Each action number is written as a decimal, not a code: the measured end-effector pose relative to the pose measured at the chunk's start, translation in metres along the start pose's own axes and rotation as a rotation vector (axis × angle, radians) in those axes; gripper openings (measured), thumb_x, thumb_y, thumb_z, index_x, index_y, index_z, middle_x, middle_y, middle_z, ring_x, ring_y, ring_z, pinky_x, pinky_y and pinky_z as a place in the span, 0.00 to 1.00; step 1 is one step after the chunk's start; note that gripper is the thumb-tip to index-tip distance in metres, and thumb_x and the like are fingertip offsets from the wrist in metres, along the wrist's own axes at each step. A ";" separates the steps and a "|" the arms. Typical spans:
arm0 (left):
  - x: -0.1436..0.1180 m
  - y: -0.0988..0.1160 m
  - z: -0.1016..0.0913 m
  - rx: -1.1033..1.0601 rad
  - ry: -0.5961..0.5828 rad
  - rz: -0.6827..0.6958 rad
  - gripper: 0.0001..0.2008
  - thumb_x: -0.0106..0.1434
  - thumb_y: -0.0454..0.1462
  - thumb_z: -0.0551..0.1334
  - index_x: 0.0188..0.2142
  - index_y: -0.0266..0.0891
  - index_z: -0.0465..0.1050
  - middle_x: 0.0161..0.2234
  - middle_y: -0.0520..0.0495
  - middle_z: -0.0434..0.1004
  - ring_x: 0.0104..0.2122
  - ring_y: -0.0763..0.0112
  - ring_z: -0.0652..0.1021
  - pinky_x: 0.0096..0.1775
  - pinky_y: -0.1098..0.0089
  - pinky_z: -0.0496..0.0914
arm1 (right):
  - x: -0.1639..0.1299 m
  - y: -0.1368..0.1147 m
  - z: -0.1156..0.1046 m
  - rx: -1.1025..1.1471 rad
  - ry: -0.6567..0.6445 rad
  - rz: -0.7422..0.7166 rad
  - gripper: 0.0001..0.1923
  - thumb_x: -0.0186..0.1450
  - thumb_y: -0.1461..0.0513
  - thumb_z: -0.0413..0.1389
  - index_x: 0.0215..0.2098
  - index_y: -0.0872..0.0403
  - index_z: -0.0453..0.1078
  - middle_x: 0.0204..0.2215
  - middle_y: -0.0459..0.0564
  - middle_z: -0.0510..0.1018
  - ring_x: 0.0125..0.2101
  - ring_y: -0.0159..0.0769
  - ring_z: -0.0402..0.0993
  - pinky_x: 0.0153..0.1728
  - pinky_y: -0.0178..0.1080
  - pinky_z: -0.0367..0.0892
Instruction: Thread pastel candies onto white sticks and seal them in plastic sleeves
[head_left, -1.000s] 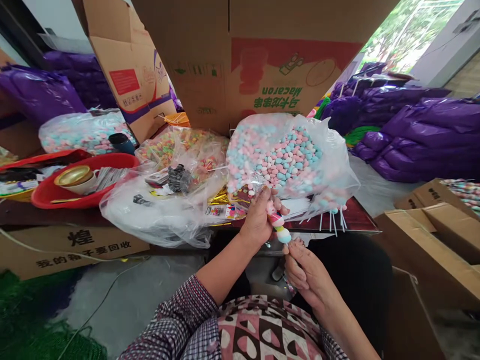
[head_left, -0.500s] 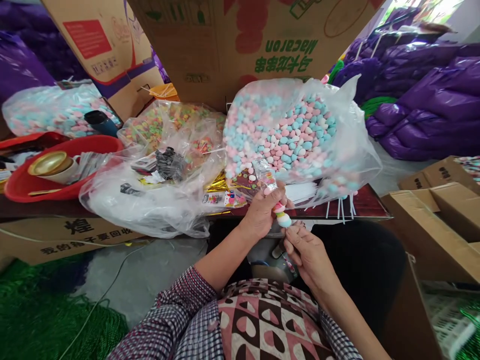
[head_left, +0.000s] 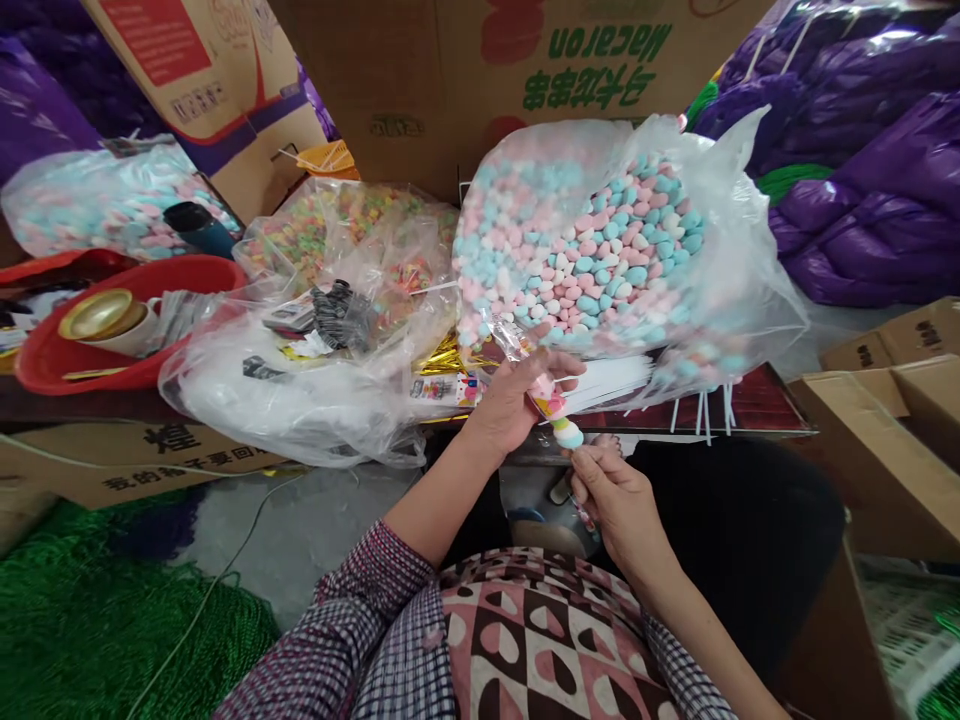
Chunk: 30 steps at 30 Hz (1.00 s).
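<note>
A candy skewer [head_left: 568, 434] of pink, yellow, white and blue pieces lies slanted between my hands. Its upper part is inside a clear plastic sleeve [head_left: 510, 338], and the white and blue piece sticks out at the bottom. My left hand [head_left: 510, 400] holds the sleeve around the pink candy, with some fingers stretched to the right. At the lower end, my right hand [head_left: 616, 495] is closed in a pinch just below the blue piece; the stick there is mostly hidden by the fingers.
Behind my hands a large clear bag [head_left: 592, 270] holds pink, blue and white candies. White sticks [head_left: 611, 385] lie under it at the table edge. Farther left are a bag of colourful candy [head_left: 330, 230] and a red basin [head_left: 52, 350]. An open cardboard box [head_left: 885, 440] stands right.
The view has shifted slightly. My left fingers have loosened and stretched outward, showing more of the pink candy inside the sleeve. My right hand keeps its pinch at the lower end.
</note>
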<state>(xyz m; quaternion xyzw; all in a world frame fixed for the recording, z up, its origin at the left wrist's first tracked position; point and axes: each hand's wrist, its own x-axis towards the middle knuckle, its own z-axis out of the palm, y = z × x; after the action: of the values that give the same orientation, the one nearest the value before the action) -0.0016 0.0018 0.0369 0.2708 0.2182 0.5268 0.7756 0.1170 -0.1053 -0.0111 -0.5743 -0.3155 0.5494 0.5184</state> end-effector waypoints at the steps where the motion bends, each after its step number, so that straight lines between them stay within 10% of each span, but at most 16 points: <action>1: 0.001 -0.003 0.001 0.013 0.030 0.004 0.25 0.49 0.45 0.74 0.45 0.39 0.72 0.23 0.54 0.74 0.28 0.71 0.78 0.37 0.69 0.70 | 0.000 0.002 0.000 -0.021 0.001 -0.009 0.19 0.59 0.48 0.63 0.34 0.55 0.74 0.13 0.39 0.64 0.14 0.23 0.51 0.15 0.30 0.44; 9: -0.012 -0.037 0.005 0.076 0.060 -0.169 0.23 0.49 0.44 0.73 0.42 0.39 0.71 0.19 0.58 0.68 0.23 0.74 0.75 0.26 0.75 0.64 | -0.002 -0.002 0.008 -0.047 -0.023 -0.039 0.21 0.63 0.45 0.57 0.34 0.55 0.73 0.13 0.37 0.60 0.13 0.22 0.49 0.14 0.30 0.43; 26: -0.015 -0.017 -0.011 0.002 0.020 -0.079 0.27 0.49 0.50 0.72 0.45 0.43 0.72 0.36 0.48 0.79 0.42 0.64 0.79 0.43 0.65 0.70 | -0.002 0.000 0.000 -0.051 -0.032 -0.058 0.18 0.60 0.47 0.61 0.35 0.53 0.77 0.14 0.39 0.62 0.14 0.24 0.52 0.16 0.30 0.47; 30: -0.004 -0.006 -0.013 -0.023 0.121 0.016 0.19 0.52 0.46 0.71 0.39 0.41 0.73 0.23 0.56 0.72 0.33 0.68 0.80 0.37 0.69 0.71 | -0.002 0.005 0.000 -0.113 -0.082 -0.085 0.18 0.61 0.47 0.60 0.34 0.54 0.77 0.12 0.38 0.57 0.15 0.24 0.50 0.17 0.31 0.46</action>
<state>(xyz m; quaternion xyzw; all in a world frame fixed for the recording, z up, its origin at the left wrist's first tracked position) -0.0075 -0.0014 0.0235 0.2312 0.2566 0.5510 0.7597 0.1154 -0.1087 -0.0150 -0.5658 -0.3913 0.5311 0.4948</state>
